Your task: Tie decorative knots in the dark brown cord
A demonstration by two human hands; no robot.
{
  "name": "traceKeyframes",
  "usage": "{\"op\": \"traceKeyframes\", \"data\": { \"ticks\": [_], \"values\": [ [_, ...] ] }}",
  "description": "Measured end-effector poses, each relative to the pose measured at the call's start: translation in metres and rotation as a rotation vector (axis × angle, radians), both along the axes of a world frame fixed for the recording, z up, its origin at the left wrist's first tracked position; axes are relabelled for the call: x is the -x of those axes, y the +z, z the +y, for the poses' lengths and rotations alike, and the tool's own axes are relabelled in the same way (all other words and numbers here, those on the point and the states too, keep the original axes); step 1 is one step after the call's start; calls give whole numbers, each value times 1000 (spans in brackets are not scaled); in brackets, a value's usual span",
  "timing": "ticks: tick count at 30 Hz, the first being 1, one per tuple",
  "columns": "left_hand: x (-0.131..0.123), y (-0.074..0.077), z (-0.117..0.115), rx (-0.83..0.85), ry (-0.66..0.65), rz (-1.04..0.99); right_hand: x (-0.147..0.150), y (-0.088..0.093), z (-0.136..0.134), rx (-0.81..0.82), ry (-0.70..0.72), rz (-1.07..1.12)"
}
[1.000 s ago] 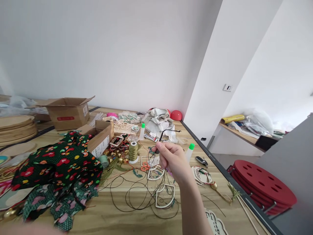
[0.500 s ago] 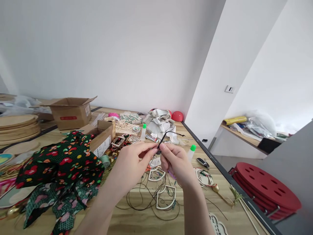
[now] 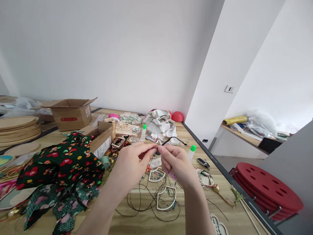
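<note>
My left hand [image 3: 133, 163] and my right hand [image 3: 176, 161] meet above the wooden table [image 3: 137, 225], fingertips pinched together on a thin black cord [image 3: 171, 140]. A short loop of the cord sticks up and to the right from the pinch. More of the same dark cord [image 3: 144, 204] lies in loose coils on the table under my hands, among pale wooden cut-out shapes [image 3: 166, 197].
A green floral cloth [image 3: 61, 166] lies at left beside small cardboard boxes [image 3: 101, 138]. Spools, beads, glue bottles with green caps [image 3: 191, 150] and a grey cloth heap [image 3: 160, 125] crowd the middle. Red perforated stools [image 3: 266, 189] stand right of the table edge.
One second ago only my right hand held the cord up. My left hand came up from the lower left and joined it. The cord's loop now leans lower to the right.
</note>
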State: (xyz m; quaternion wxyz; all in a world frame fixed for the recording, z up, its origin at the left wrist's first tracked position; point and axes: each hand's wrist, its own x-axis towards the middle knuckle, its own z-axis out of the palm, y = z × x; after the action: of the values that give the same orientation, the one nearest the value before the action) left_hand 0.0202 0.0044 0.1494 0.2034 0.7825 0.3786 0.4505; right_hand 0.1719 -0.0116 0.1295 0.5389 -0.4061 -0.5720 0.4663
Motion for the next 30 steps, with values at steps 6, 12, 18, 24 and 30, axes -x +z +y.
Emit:
{"op": "traceKeyframes", "data": {
  "ticks": [6,12,18,24,30],
  "values": [
    [4,-3,2,68,29,35,-3,2,3,-9,-212,-180],
    [4,-6,5,372,-175,42,-8,2,5,-155,-289,-226],
    [-3,-5,6,715,-549,-92,-3,1,4,-20,-201,47],
    [-3,-4,7,874,-708,-279,-7,0,5,-6,-100,238],
    [5,-4,7,819,-692,-209,-6,4,3,95,6,414]
  ]
}}
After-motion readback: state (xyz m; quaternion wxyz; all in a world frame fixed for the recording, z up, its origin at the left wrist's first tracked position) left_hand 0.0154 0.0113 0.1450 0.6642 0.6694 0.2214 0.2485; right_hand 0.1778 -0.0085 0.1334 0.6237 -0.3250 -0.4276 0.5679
